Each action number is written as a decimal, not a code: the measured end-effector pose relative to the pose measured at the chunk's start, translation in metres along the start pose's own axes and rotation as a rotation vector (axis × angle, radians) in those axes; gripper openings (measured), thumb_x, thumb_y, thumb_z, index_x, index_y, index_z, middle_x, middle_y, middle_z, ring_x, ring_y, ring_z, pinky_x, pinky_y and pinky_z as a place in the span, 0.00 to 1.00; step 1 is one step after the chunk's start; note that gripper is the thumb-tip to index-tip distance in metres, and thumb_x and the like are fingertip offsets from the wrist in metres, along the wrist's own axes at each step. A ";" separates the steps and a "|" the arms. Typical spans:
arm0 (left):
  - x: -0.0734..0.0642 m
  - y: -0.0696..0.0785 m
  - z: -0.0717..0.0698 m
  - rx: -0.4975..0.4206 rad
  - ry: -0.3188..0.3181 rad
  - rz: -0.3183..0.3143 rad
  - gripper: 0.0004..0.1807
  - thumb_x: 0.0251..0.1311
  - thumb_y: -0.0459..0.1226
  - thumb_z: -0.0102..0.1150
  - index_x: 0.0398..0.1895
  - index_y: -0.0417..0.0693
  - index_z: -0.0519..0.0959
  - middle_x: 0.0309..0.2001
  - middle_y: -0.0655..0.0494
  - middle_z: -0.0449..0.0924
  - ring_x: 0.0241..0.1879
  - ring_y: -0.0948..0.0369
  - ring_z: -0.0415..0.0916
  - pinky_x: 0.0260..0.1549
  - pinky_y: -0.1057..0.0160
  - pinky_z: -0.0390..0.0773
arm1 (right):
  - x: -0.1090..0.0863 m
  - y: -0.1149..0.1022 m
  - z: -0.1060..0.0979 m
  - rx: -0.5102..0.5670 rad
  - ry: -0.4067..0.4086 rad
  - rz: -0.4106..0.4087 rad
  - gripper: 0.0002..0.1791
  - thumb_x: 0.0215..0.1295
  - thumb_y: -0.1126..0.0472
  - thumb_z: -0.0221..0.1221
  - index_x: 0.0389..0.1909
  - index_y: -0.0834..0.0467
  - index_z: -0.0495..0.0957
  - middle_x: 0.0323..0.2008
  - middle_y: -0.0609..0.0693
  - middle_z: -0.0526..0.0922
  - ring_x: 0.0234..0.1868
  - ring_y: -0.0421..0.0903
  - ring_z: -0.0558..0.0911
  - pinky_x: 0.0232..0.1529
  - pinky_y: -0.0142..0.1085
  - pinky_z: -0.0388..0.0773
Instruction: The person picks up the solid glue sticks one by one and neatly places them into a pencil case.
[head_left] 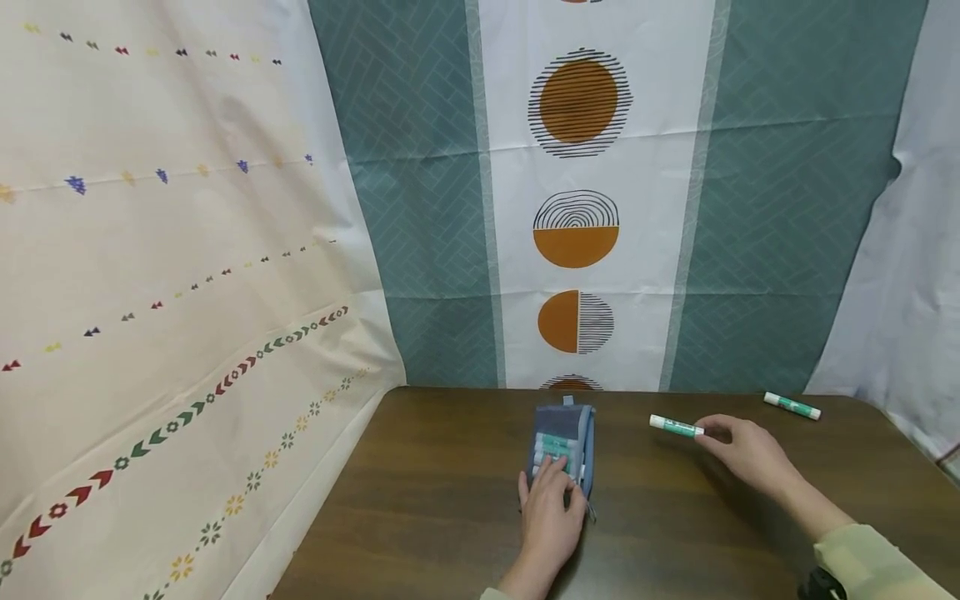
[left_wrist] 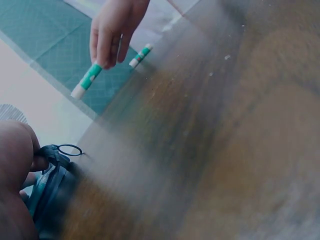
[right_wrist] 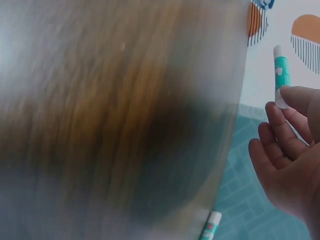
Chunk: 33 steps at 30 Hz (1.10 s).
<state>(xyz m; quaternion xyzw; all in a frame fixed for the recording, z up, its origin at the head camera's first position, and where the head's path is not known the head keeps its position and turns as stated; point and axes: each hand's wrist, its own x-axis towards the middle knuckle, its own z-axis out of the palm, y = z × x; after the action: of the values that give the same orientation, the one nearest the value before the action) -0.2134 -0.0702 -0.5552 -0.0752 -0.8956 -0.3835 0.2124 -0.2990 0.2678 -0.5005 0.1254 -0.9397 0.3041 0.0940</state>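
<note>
My right hand (head_left: 750,457) pinches one end of a white-and-green glue stick (head_left: 675,426) between thumb and fingertips, holding it above the table; the right wrist view shows the glue stick (right_wrist: 281,70) pointing away from the palm. On the table's right lies another glue stick (head_left: 792,406). A blue-grey pouch (head_left: 551,417) with a see-through front lies at the middle, several glue sticks (head_left: 555,444) visible inside. My left hand (head_left: 551,512) grips the pouch's near part, its fingers over the front and thumb by the right side. A zipper pull ring (left_wrist: 69,150) hangs beside the thumb.
The dark wooden table (head_left: 420,492) ends at a hanging teal-and-white curtain (head_left: 420,250) at the back. A cream patterned cloth (head_left: 187,333) hangs along the left, and a white cloth (head_left: 900,292) along the right.
</note>
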 end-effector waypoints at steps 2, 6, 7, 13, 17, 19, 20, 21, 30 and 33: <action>-0.001 0.000 0.000 -0.001 -0.002 -0.002 0.12 0.68 0.34 0.66 0.26 0.55 0.78 0.69 0.52 0.85 0.76 0.47 0.73 0.74 0.21 0.53 | 0.001 -0.004 0.005 0.012 -0.007 -0.004 0.14 0.77 0.55 0.69 0.54 0.61 0.87 0.46 0.54 0.91 0.45 0.54 0.87 0.42 0.49 0.82; -0.001 -0.001 0.001 -0.003 -0.003 -0.004 0.12 0.69 0.34 0.65 0.27 0.56 0.78 0.69 0.53 0.84 0.76 0.47 0.73 0.75 0.21 0.52 | 0.002 -0.011 0.013 0.037 -0.019 -0.011 0.13 0.76 0.57 0.70 0.53 0.61 0.88 0.45 0.53 0.92 0.47 0.55 0.88 0.43 0.51 0.84; -0.001 -0.001 0.001 -0.003 0.002 -0.001 0.11 0.69 0.34 0.65 0.27 0.56 0.78 0.69 0.52 0.84 0.76 0.47 0.73 0.74 0.21 0.53 | 0.003 -0.013 0.015 0.043 -0.023 -0.013 0.13 0.76 0.57 0.70 0.53 0.61 0.88 0.46 0.53 0.92 0.47 0.56 0.88 0.44 0.52 0.84; -0.001 -0.002 0.001 -0.004 0.024 0.018 0.12 0.68 0.34 0.65 0.26 0.57 0.78 0.67 0.52 0.85 0.75 0.45 0.74 0.72 0.19 0.54 | 0.007 -0.024 0.028 0.074 -0.057 -0.014 0.13 0.76 0.57 0.70 0.54 0.60 0.88 0.47 0.53 0.91 0.49 0.56 0.88 0.45 0.52 0.85; -0.001 -0.001 0.000 -0.007 -0.003 -0.004 0.13 0.68 0.34 0.65 0.26 0.57 0.77 0.68 0.54 0.85 0.76 0.47 0.73 0.74 0.20 0.53 | 0.010 -0.031 0.035 0.084 -0.070 -0.010 0.12 0.76 0.57 0.70 0.53 0.58 0.88 0.47 0.51 0.91 0.49 0.54 0.88 0.45 0.50 0.84; -0.001 -0.002 0.000 -0.004 -0.008 -0.006 0.13 0.68 0.34 0.65 0.26 0.57 0.77 0.68 0.54 0.85 0.76 0.47 0.73 0.74 0.20 0.53 | 0.011 -0.035 0.038 0.086 -0.068 -0.008 0.12 0.75 0.57 0.70 0.52 0.58 0.88 0.47 0.51 0.91 0.48 0.52 0.87 0.45 0.49 0.84; -0.001 -0.001 0.000 -0.004 -0.009 -0.007 0.13 0.68 0.34 0.65 0.26 0.57 0.77 0.68 0.54 0.85 0.76 0.47 0.73 0.74 0.20 0.53 | 0.012 -0.037 0.040 0.089 -0.069 -0.011 0.12 0.75 0.57 0.71 0.52 0.58 0.88 0.46 0.51 0.91 0.47 0.51 0.87 0.44 0.49 0.84; -0.001 -0.002 0.000 -0.002 -0.006 -0.004 0.13 0.68 0.34 0.65 0.26 0.57 0.77 0.68 0.54 0.85 0.76 0.47 0.73 0.74 0.20 0.53 | 0.012 -0.039 0.042 0.091 -0.070 -0.011 0.11 0.75 0.57 0.71 0.52 0.59 0.88 0.46 0.50 0.91 0.46 0.50 0.86 0.44 0.49 0.83; -0.001 -0.003 0.002 0.006 0.010 0.006 0.12 0.67 0.33 0.65 0.26 0.57 0.77 0.68 0.52 0.85 0.75 0.45 0.74 0.73 0.20 0.54 | 0.019 -0.054 0.060 0.096 -0.083 -0.008 0.10 0.73 0.59 0.72 0.50 0.58 0.89 0.45 0.49 0.90 0.42 0.46 0.82 0.44 0.47 0.83; -0.001 -0.003 0.001 0.000 -0.002 -0.004 0.12 0.68 0.34 0.65 0.26 0.57 0.77 0.68 0.52 0.85 0.76 0.46 0.74 0.74 0.20 0.53 | 0.021 -0.059 0.065 0.102 -0.080 -0.016 0.09 0.73 0.59 0.72 0.49 0.57 0.89 0.45 0.48 0.90 0.42 0.46 0.83 0.45 0.49 0.84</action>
<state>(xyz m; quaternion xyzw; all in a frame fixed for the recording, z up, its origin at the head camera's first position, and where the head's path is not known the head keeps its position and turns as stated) -0.2143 -0.0712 -0.5584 -0.0738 -0.8961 -0.3836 0.2106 -0.3083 0.1789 -0.5143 0.1494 -0.9248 0.3458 0.0523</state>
